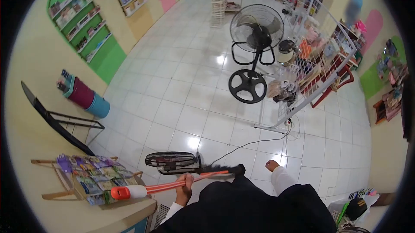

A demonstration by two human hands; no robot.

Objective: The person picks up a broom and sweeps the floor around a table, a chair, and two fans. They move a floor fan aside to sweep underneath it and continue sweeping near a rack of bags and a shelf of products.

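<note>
My left hand (183,188) grips the orange and white handle of a broom (166,185) near its middle. The handle runs from an orange and white end cap (125,192) at lower left to a black brush head (235,170) close to my body. My right hand (272,165) is out in front on a white sleeve, fingers curled in, holding nothing, and is apart from the broom. My dark clothing hides the floor below the brush head.
A small black fan (170,162) lies on the tiled floor just beyond the broom. Ahead are a tall standing fan (255,38), a white wire rack of goods (315,60) and a trailing cable (259,140). At left are a packet rack (93,179), a folding chair (56,122) and bins (84,94).
</note>
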